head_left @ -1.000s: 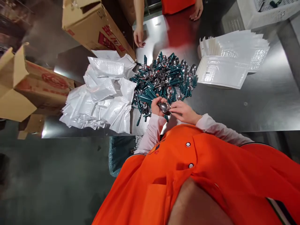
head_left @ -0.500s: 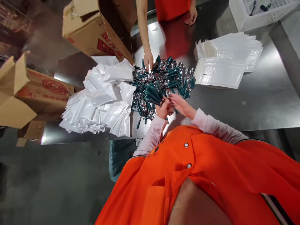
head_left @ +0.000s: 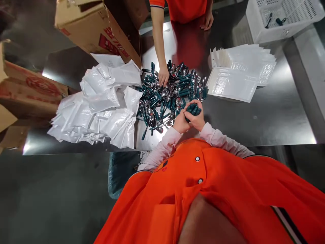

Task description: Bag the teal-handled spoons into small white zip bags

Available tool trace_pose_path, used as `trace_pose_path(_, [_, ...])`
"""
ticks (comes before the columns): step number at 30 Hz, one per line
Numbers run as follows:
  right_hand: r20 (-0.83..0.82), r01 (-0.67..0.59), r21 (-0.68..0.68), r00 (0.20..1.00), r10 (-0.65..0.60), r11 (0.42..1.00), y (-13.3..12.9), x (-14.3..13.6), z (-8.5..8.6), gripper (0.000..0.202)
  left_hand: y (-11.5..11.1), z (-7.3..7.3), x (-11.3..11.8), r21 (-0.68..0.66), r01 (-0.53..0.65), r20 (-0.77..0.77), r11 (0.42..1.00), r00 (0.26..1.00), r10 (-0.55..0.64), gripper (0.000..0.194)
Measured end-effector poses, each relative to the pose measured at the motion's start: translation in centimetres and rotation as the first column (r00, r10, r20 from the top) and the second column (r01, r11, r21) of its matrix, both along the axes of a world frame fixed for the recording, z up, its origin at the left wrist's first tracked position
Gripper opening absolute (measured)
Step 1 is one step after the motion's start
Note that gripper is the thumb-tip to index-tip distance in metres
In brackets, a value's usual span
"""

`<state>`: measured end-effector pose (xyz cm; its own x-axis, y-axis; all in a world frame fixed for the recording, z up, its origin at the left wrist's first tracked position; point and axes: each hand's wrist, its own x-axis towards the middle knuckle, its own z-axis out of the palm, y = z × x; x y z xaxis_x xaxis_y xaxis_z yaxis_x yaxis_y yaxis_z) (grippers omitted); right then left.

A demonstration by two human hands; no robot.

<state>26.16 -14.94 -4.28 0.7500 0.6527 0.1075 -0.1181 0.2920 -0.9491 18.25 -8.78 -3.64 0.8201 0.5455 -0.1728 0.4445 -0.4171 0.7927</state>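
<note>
My left hand (head_left: 181,122) and my right hand (head_left: 199,118) are cupped together around a bundle of dark green-handled spoons (head_left: 193,109), whose handle ends point up. The bowls of the bundle are hidden by my fingers. Just beyond and to the left of my hands lies a loose pile of similar spoons (head_left: 154,101) with shiny metal bowls. Another person's hand (head_left: 164,75) reaches down into the pile from the far side.
White padded envelopes lie in a heap (head_left: 99,101) at left and a flat stack (head_left: 236,81) at right. Cardboard boxes (head_left: 93,34) stand at the left. A white basket (head_left: 279,34) sits at far right on the metal table (head_left: 274,118). Another person in red stands opposite.
The bundle has turned from lying sideways to handle ends up, and my right hand has closed around it. The other person's hand has moved slightly nearer within the pile. The view has shifted.
</note>
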Motion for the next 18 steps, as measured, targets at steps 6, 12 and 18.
trace_pose_path(6, [0.072,-0.277,-0.309,0.947,0.313,0.910,1.5,7.2,-2.1,0.057,-0.6,-2.0,0.0,-0.008,-0.277,-0.059,0.961,0.959,0.276,0.030])
trace_pose_path(12, [0.592,0.580,-0.743,0.802,-0.076,0.333,3.4,22.4,-6.1,0.054,1.0,-2.1,-2.8,-0.024,-0.386,-0.168,0.922,0.911,0.377,0.030])
trace_pose_path(18, [0.524,0.549,-0.836,0.785,0.330,0.022,0.5,25.1,-9.3,0.066,0.9,-4.5,-4.7,-0.156,-0.379,-0.160,0.912,0.921,0.355,0.046])
